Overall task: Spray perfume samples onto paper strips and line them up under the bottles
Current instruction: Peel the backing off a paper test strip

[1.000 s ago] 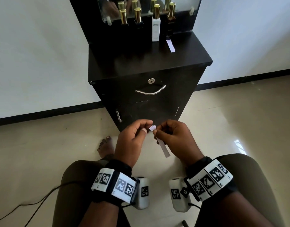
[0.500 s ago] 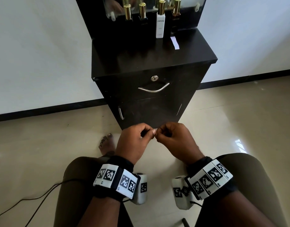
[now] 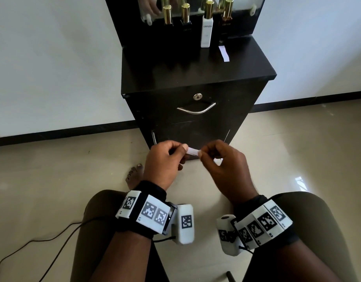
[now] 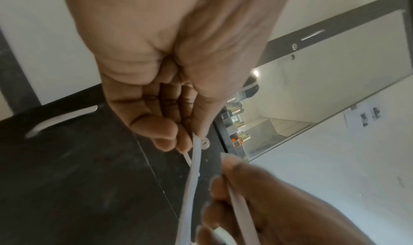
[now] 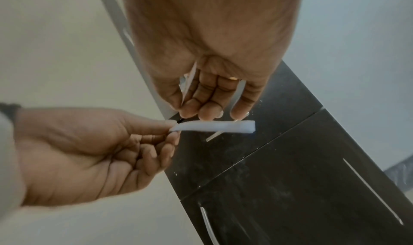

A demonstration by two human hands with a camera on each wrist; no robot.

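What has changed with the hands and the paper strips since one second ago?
The hands have drawn apart a little. The left hand now pinches one paper strip pulled sideways, away from the strips in the right hand; before, the strips hung together between both hands. The strip on the cabinet and the four bottles stayed in place.

Cabinet (image 3: 195, 78) black, silver handle (image 3: 196, 110). Four bottles gold-capped: one white bottle (image 3: 206, 33), the rest dark. Paper strips white: one on the cabinet top (image 3: 224, 53), one pinched between the hands (image 3: 192, 152). Wristbands (image 3: 147, 212) white with black square markers.
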